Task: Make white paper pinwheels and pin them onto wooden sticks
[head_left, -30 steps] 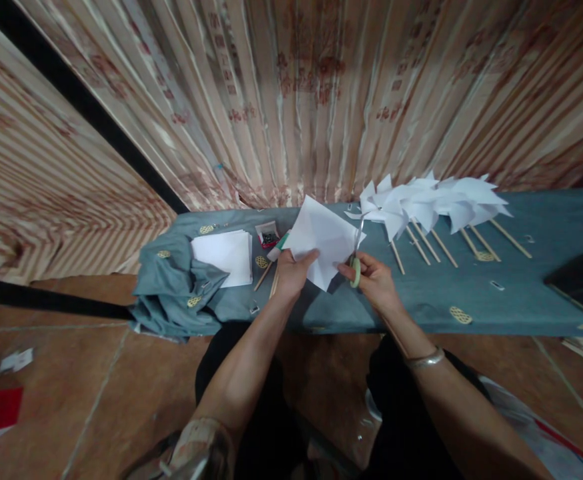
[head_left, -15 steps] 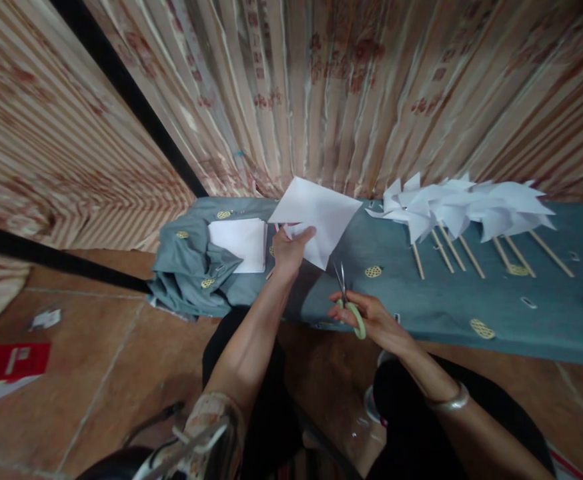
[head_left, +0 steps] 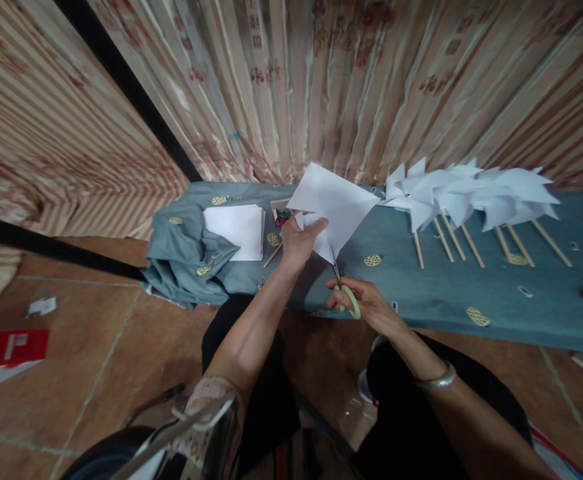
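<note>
Pinched in my left hand (head_left: 300, 241) is a square sheet of white paper (head_left: 339, 200), held up above the cloth with one corner toward me. My right hand (head_left: 361, 300) has its fingers in the green handles of a pair of scissors (head_left: 346, 293). The scissor blades meet the paper's near corner; whether they have cut into it is too small to tell. Behind my left hand sits a small red box (head_left: 280, 213) with dark bits in it, partly hidden. A thin wooden stick (head_left: 273, 255) lies beside my left wrist.
A stack of white paper (head_left: 236, 233) lies to the left on the grey-green cloth (head_left: 436, 300). Several white paper pinwheels (head_left: 466, 193) on wooden sticks rest at the right. A pleated curtain (head_left: 291, 87) hangs behind. Black poles (head_left: 131, 87) slant at the left.
The scissors have come up to the paper's near corner, where before there was a gap. My left hand and the sheet have shifted right, uncovering the red box. The view has tilted slightly.
</note>
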Demonstrator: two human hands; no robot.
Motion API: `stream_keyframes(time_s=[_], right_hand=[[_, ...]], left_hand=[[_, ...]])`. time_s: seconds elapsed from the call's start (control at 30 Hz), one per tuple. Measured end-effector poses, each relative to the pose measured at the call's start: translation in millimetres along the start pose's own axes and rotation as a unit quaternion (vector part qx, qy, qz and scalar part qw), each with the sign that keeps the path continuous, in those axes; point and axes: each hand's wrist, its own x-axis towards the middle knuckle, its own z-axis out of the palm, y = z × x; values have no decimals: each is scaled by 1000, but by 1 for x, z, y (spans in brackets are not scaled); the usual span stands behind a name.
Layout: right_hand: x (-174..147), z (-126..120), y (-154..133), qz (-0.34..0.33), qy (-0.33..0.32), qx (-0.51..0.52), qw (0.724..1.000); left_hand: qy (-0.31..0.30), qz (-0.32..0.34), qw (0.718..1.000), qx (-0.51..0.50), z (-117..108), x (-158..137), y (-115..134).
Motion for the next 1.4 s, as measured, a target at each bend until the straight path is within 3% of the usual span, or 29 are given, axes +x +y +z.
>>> stream_keyframes(time_s=[0.37,0.77,1.4], right_hand=[[2,1,-4,11,13,12,1000],[2,3,-2,-3,16,12,1000],[6,5,6,39,44,46,997]], left_hand=[[-30,-18,998,-45,0,-4,1],[-9,-13,998,-54,-1,-1,-2],[12,-6,997,-74,-1,-1,-4]])
